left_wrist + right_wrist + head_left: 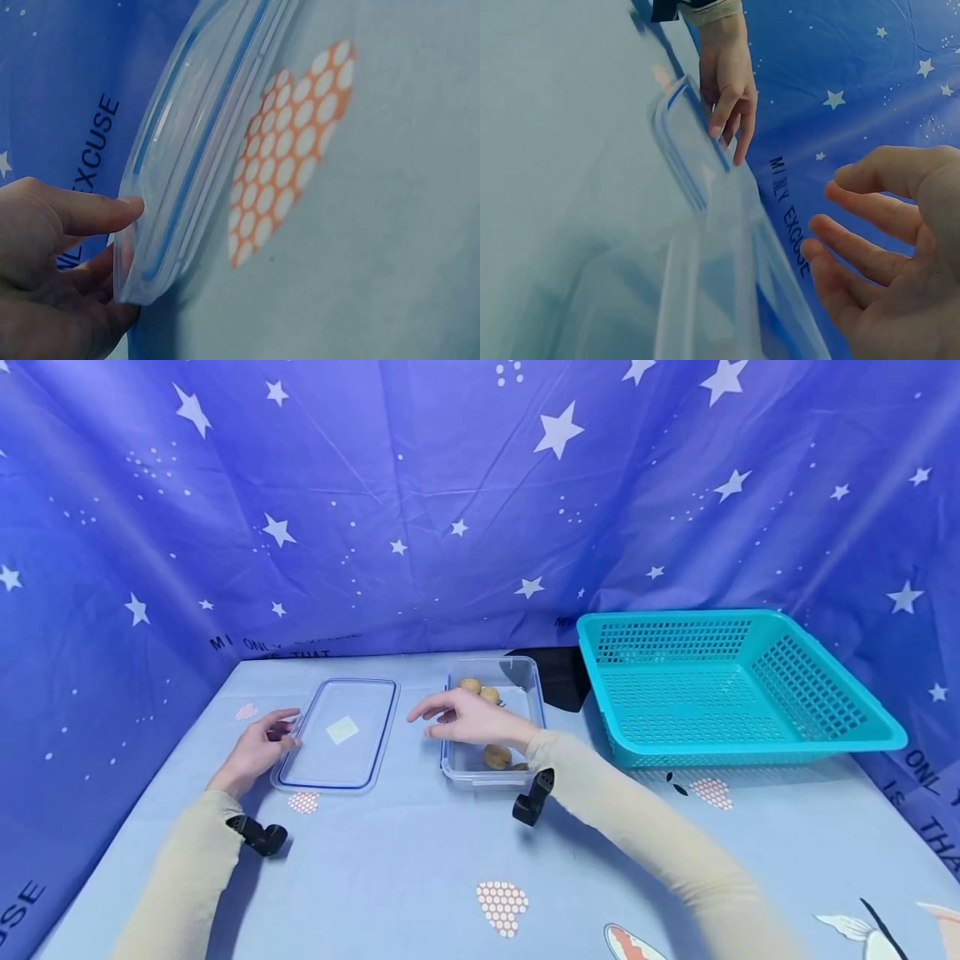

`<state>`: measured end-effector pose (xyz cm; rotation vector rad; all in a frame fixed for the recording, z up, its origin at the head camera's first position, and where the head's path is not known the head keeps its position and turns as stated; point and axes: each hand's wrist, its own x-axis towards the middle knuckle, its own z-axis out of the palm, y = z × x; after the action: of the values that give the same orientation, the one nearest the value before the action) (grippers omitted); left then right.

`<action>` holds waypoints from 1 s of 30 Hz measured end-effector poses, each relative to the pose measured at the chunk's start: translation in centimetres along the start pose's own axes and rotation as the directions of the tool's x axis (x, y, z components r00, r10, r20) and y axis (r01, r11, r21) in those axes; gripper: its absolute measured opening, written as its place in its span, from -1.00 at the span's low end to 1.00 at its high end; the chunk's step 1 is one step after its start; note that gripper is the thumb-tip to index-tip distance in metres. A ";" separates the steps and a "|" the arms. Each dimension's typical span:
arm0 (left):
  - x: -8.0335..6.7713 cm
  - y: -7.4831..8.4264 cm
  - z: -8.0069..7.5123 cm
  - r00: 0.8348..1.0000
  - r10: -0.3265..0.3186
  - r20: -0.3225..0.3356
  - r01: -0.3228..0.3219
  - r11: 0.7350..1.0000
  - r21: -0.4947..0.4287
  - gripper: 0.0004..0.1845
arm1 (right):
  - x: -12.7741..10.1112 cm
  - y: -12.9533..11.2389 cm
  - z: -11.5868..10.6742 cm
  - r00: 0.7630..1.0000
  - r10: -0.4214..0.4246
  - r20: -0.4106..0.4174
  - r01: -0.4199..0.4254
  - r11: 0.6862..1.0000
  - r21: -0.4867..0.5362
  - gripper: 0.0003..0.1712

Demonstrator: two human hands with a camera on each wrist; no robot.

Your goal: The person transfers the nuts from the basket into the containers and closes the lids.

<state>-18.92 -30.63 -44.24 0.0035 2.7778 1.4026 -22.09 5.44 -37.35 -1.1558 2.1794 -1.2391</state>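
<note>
The clear rectangular lid (363, 752) with a blue seal lies on the table, a pale square label (342, 729) at its middle. My left hand (258, 747) pinches its left edge; in the left wrist view the thumb lies over the rim of the lid (176, 187), with fingers at its outer side. To the right stands a clear plastic container (476, 783) holding several small round tan-brown items (497, 757) that look like walnuts. My right hand (472, 717) hovers over the container's left side, fingers loosely bent with nothing in them, hiding part of the contents.
A turquoise perforated basket (757, 747) stands at the right of the table. Behind the container lies a flat black object (558, 677). A blue star-patterned curtain (420, 510) closes off the back and sides. The tablecloth (375, 877) is pale blue with printed hearts.
</note>
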 end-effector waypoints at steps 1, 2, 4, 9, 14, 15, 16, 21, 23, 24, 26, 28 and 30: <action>0.0 0.0 -0.1 1.000 0.006 0.005 -0.006 1.000 -0.003 -0.37 | 0.3 -0.1 0.1 1.000 -0.007 0.002 0.007 1.000 0.001 -0.64; 0.0 0.0 -0.1 1.000 0.013 0.014 -0.012 1.000 -0.011 -0.35 | 0.6 -0.2 0.2 1.000 -0.008 0.002 0.008 1.000 0.003 -0.63; 0.0 0.0 -0.3 0.999 0.028 0.032 -0.027 0.999 -0.026 -0.32 | 1.4 -0.5 0.5 1.000 -0.002 -0.014 0.002 1.000 0.010 -0.61; 0.1 0.0 -0.7 0.996 0.049 0.078 -0.046 0.998 -0.046 -0.35 | 3.4 -1.0 1.6 0.992 0.089 -0.087 -0.083 0.994 0.077 -0.55; 0.3 -0.3 -0.8 0.994 0.028 0.106 -0.023 0.999 -0.046 -0.40 | 5.3 -0.8 2.8 0.968 0.220 -0.121 -0.200 0.967 0.159 -0.50; 0.3 -0.3 -0.8 0.994 0.020 0.109 -0.014 0.998 -0.057 -0.40 | 5.7 -0.7 3.0 0.960 0.254 -0.121 -0.230 0.957 0.178 -0.49; 0.3 -0.4 -0.8 0.994 0.016 0.112 -0.009 0.998 -0.067 -0.39 | 6.0 -0.5 3.1 0.952 0.281 -0.119 -0.255 0.947 0.195 -0.48; 0.1 -0.6 -0.9 0.992 -0.002 0.128 0.020 0.990 -0.142 -0.40 | 7.1 0.1 3.5 0.917 0.391 -0.085 -0.358 0.897 0.260 -0.41; -0.1 -0.7 -1.0 0.991 -0.009 0.134 0.030 0.988 -0.151 -0.41 | 7.3 0.3 3.7 0.906 0.419 -0.063 -0.388 0.881 0.272 -0.39; -0.2 -0.7 -1.1 0.990 -0.011 0.137 0.033 0.987 -0.156 -0.42 | 7.4 0.4 3.8 0.902 0.429 -0.048 -0.399 0.872 0.283 -0.39; -0.4 -0.6 -1.3 0.990 -0.018 0.143 0.039 0.988 -0.152 -0.42 | 7.6 0.6 4.1 0.894 0.447 -0.019 -0.421 0.855 0.303 -0.38; -0.6 -0.5 -1.5 0.988 -0.027 0.153 0.048 0.989 -0.140 -0.41 | 7.8 0.8 4.3 0.883 0.469 0.001 -0.445 0.839 0.314 -0.37; -0.6 -0.3 -1.6 0.987 -0.021 0.162 0.041 0.991 -0.125 -0.41 | 7.9 0.9 4.5 0.874 0.485 0.014 -0.463 0.825 0.323 -0.35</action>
<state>-18.39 -32.06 -43.54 0.0669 2.5452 1.4982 -24.21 -3.04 -39.95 -0.4039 2.0350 -1.3398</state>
